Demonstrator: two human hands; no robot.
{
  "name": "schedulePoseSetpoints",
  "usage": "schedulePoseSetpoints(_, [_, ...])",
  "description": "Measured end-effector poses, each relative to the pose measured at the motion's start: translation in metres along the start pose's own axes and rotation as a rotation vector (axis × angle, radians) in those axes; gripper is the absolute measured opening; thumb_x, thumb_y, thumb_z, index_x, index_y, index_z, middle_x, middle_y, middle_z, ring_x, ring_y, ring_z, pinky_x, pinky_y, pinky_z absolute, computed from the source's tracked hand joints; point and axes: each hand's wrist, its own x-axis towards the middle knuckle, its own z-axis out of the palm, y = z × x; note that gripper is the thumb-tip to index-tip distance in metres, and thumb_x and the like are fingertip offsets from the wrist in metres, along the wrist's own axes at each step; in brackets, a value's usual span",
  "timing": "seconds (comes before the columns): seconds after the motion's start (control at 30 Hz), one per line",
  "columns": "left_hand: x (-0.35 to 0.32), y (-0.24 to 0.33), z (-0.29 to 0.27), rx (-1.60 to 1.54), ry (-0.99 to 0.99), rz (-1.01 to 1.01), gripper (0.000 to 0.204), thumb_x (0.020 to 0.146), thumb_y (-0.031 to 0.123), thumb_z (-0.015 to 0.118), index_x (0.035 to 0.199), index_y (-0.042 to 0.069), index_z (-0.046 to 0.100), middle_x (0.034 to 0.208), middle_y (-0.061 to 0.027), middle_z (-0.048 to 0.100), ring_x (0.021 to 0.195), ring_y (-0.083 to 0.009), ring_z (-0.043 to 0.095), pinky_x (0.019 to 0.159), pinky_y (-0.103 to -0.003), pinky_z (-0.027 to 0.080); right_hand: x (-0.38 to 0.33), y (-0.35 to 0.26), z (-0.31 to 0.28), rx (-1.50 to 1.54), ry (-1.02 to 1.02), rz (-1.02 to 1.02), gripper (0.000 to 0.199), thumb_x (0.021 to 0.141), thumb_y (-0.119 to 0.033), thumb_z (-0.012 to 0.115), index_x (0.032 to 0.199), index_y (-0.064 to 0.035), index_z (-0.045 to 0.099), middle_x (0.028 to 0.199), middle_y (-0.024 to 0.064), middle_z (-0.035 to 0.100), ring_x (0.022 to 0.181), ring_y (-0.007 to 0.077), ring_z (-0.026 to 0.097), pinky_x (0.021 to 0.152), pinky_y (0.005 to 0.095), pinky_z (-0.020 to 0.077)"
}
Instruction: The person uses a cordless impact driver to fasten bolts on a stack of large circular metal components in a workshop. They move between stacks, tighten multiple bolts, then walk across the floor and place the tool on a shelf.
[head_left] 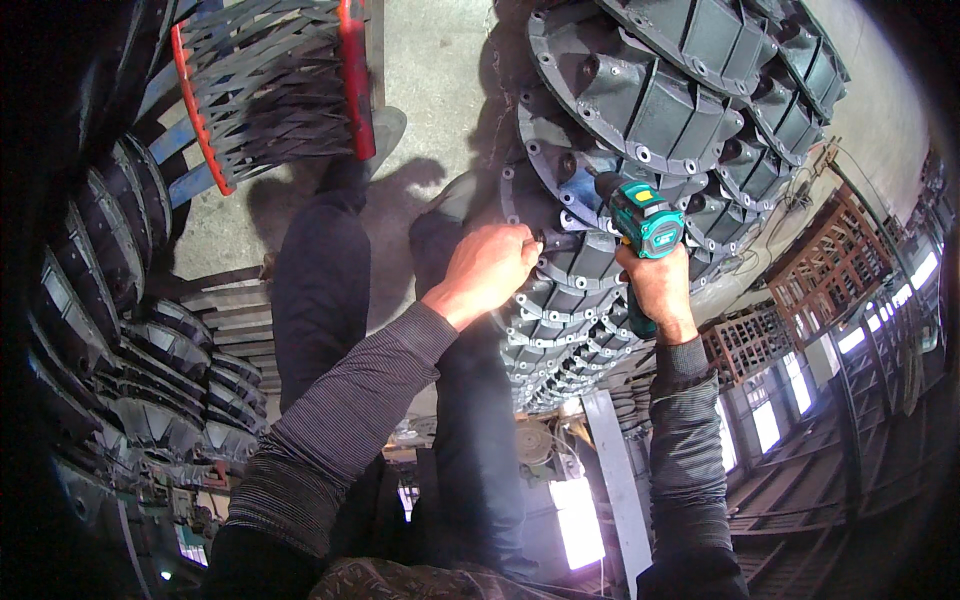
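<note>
My right hand [660,285] is wrapped round the grip of a teal and black cordless drill [645,215]. The drill's nose points away to the upper left, over a tall stack of dark grey ribbed castings [668,105] with bolt holes along their curved flanges. My left hand [490,268] is closed at the left side of the same stack. By its fingertips a short dark round piece [562,242] shows; whether the fingers grip it or only touch it is hard to see. The drill's tip is partly lost against the dark castings.
A second group of similar castings [160,345] stands on the left. At the upper left is a rack of dark slats with red side bars [358,80]. Brown lattice crates [835,250] stand at the right. My legs are over the concrete floor [440,75].
</note>
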Motion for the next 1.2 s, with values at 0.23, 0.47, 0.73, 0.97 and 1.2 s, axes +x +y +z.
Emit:
schedulePoseSetpoints(0.23, [0.003, 0.0, 0.0, 0.047, -0.001, 0.016, 0.031, 0.103, 0.028, 0.062, 0.109, 0.001, 0.073, 0.101, -0.0237, 0.075, 0.095, -0.0447, 0.072, 0.082, -0.052, 0.056, 0.0, 0.0, -0.002, -0.006, -0.007, 0.023, 0.019, 0.082, -0.016, 0.077, 0.092, 0.0001, 0.075, 0.076, 0.0179, 0.075, 0.072, 0.0307, 0.077, 0.069, 0.0419, 0.0584])
schedulePoseSetpoints(0.47, [0.005, 0.0, -0.008, 0.045, 0.011, 0.012, 0.032, 0.103, 0.03, 0.063, 0.112, 0.002, 0.075, 0.102, -0.0234, 0.076, 0.098, -0.0439, 0.072, 0.085, -0.051, 0.056, -0.008, 0.009, -0.009, 0.15, -0.03, 0.04, 0.02, 0.082, -0.016, 0.075, 0.088, 0.0031, 0.075, 0.072, 0.0128, 0.074, 0.069, 0.0193, 0.073, 0.068, 0.0372, 0.0566])
schedulePoseSetpoints(0.73, [0.009, 0.0, -0.013, 0.041, 0.054, 0.004, 0.028, 0.103, 0.029, 0.065, 0.108, 0.003, 0.075, 0.096, -0.0218, 0.075, 0.092, -0.0439, 0.073, 0.081, -0.05, 0.056, -0.01, 0.017, -0.012, 0.127, -0.054, 0.039, 0.022, 0.082, -0.016, 0.076, 0.093, 0.0032, 0.074, 0.076, 0.0144, 0.074, 0.073, 0.0166, 0.072, 0.07, 0.0391, 0.0559])
schedulePoseSetpoints(0.97, [0.013, -0.002, -0.014, 0.008, 0.089, -0.003, 0.027, 0.102, 0.028, 0.066, 0.105, 0.002, 0.074, 0.087, -0.022, 0.072, 0.084, -0.0417, 0.073, 0.074, -0.048, 0.054, -0.017, 0.0, -0.017, 0.035, -0.031, -0.028, 0.022, 0.085, -0.014, 0.077, 0.1, 0.0023, 0.074, 0.076, 0.0103, 0.071, 0.071, 0.012, 0.063, 0.069, 0.0345, 0.0544])
schedulePoseSetpoints(1.2, [0.021, 0.001, -0.007, 0.015, 0.065, -0.02, 0.029, 0.102, 0.029, 0.067, 0.109, 0.002, 0.076, 0.09, -0.0213, 0.075, 0.085, -0.0394, 0.075, 0.077, -0.047, 0.056, -0.042, -0.002, -0.071, 0.591, 0.154, 0.077, 0.023, 0.087, -0.005, 0.077, 0.109, -0.0033, 0.074, 0.092, 0.001, 0.073, 0.078, 0.013, 0.066, 0.072, 0.0319, 0.0553])
